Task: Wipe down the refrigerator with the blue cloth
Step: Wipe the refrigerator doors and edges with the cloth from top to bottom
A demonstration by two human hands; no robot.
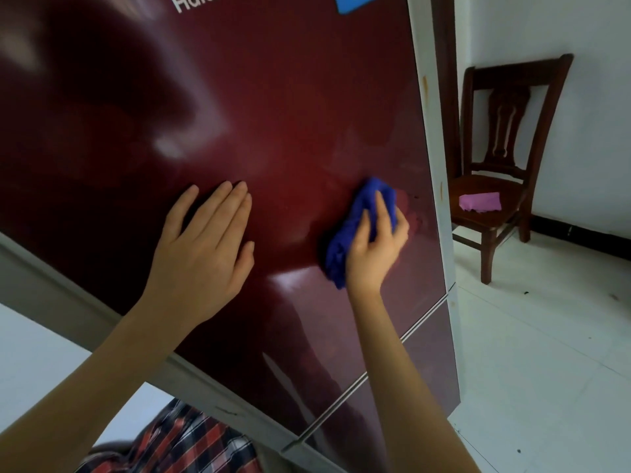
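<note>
The refrigerator (273, 97) fills most of the view, its glossy dark red door tilted in the frame, with a grey side edge on the right. My right hand (377, 244) presses a bunched blue cloth (355, 227) against the door near its right edge, fingers curled over the cloth. My left hand (205, 247) lies flat on the door to the left of the cloth, fingers together, palm against the surface, holding nothing. Faint smears show on the door just right of the cloth.
A dark wooden chair (505, 138) stands against the white wall to the right of the refrigerator, with a pink cloth (479, 201) on its seat. White floor tiles (546, 353) spread to the right. A blue sticker (355, 3) sits at the door's top.
</note>
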